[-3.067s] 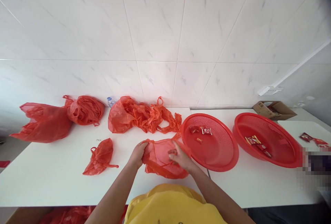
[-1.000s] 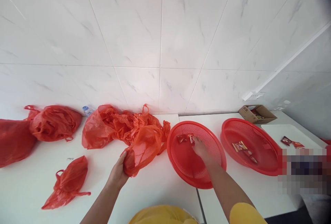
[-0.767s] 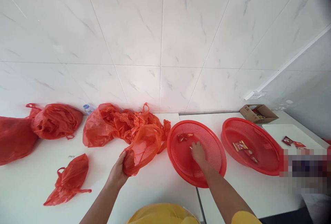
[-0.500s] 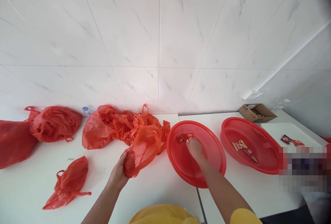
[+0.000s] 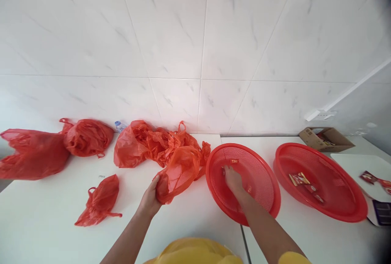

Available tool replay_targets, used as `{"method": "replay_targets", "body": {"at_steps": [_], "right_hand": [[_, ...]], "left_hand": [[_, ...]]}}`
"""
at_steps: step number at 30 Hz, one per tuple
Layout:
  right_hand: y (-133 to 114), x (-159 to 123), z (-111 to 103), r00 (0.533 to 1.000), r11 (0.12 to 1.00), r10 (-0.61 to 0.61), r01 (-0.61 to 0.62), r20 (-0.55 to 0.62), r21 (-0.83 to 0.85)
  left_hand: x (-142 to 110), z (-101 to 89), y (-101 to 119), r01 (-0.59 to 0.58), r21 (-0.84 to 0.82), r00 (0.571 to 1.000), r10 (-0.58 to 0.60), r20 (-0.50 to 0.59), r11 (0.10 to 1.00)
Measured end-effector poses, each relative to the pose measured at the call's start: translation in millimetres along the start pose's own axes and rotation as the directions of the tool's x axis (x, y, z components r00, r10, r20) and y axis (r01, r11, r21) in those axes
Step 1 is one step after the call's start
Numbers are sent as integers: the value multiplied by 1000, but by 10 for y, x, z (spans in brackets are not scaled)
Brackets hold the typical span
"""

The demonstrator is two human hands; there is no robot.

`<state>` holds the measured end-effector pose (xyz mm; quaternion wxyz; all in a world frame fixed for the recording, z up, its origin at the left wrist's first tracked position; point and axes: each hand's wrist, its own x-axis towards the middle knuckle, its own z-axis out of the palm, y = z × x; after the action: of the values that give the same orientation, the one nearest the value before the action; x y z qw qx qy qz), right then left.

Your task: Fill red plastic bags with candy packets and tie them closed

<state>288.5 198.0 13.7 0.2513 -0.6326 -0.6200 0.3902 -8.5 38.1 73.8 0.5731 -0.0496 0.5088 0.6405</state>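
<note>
Held bag (image 5: 182,169) gapes near the basket rim (image 5: 208,176).

White desk (image 5: 45,223) held 2 bulky red bags (image 5: 35,154) on L, small tied bag (image 5: 105,197) nearer front, bottle (image 5: 120,126) & crumpled bag heap (image 5: 160,146) by wall, 2 red baskets (image 5: 262,184), open cardbd box (image 5: 317,140) behind R one, white tray (image 5: 346,161) far R

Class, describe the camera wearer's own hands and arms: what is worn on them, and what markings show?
The left hand and right hand are both bare, with no gloves. No watch or bracelet shows on either wrist. A plain yellow sleeve edges into view on the right arm, matching the yellow top; no left sleeve shows.
</note>
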Motion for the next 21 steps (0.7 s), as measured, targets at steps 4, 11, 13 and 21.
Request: {"method": "replay_targets", "body": {"at_steps": [4, 11, 13, 21], "right_hand": [[-42, -84, -131, 997, 998, 46, -49, 59, 49], [-557, -232, 136, 944, 768, 3, -214, 331, 604], [-744, -292, 355, 893, 640, -38, -323, 448, 697], [-1123, -467, 1102, 841, 557, 108, -493, 530, 669]], "left_hand": [[20, -9, -45, 13, -30, 1000, -13, 16, 999], [-7, -44, -99, -15, -43, 998, 17, 55, 999], [-11, -56, -117, -31, -43, 997, 33, 68, 999], [70, -160, -191, -59, 12, 991, 57, 123, 998]]}}
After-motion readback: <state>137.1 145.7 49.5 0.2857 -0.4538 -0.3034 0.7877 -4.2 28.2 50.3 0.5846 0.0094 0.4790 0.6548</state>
